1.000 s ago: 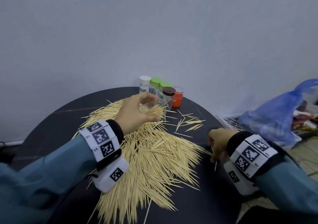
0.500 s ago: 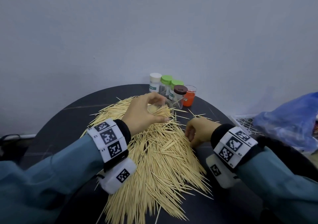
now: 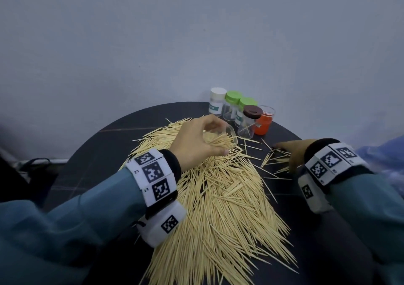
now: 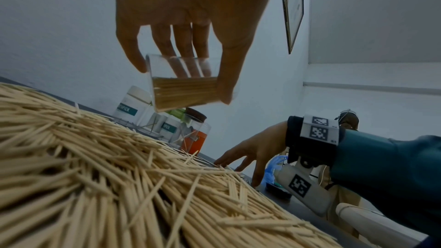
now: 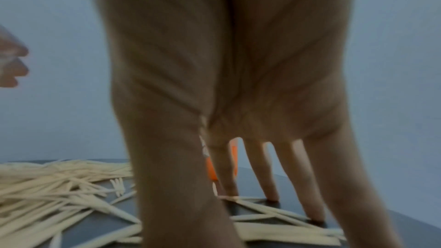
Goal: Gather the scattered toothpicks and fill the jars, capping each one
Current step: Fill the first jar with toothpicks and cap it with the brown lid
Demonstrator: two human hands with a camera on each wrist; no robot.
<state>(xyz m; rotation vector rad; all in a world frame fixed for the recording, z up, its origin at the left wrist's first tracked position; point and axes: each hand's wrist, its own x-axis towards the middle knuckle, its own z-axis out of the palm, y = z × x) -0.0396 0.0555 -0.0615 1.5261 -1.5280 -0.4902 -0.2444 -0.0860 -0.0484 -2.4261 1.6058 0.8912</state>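
Note:
A big heap of toothpicks (image 3: 220,208) covers the round black table (image 3: 91,153). My left hand (image 3: 196,144) grips a clear open jar (image 4: 186,90), tilted on its side above the heap and partly filled with toothpicks. My right hand (image 3: 290,153) lies spread, fingers straight, on loose toothpicks (image 3: 273,160) at the table's right; its fingertips (image 5: 272,195) touch the tabletop. At the back stand a white-capped jar (image 3: 216,101), two green-capped jars (image 3: 232,105), a brown-capped jar (image 3: 249,120) and an open orange jar (image 3: 264,122).
A grey wall rises straight behind the table. A framed picture (image 4: 293,7) hangs on the wall to the right. A blue plastic bag (image 4: 274,165) lies beyond the table's right edge. Dark cables (image 3: 32,164) lie on the floor at the left.
My right hand has moved from the heap's middle out to the loose toothpicks at the right and has spread flat. The left hand keeps holding the tilted jar in place.

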